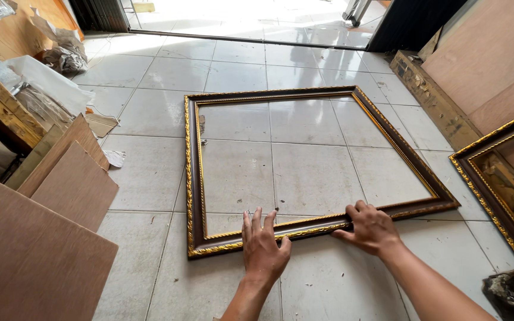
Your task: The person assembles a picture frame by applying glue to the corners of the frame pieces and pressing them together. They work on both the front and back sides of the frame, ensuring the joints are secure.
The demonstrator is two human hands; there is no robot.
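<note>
Head view: a large empty picture frame [304, 160], dark brown with gold trim, lies flat on the tiled floor [150, 113]. The left hand [263, 246] rests palm down on the frame's near rail, fingers straight and slightly spread. The right hand [371, 229] presses the same rail further right, fingers curled over its edge, gripping nothing else. Plywood boards [60, 196] lean at the left; a second frame [501, 178] lies right.

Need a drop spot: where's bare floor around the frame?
Bare tile: inside the dark gold-trimmed frame, beyond its far rail toward the doorway, and nearside beside the left hand and right hand. Crowded: wood boards left, second frame right.
</note>
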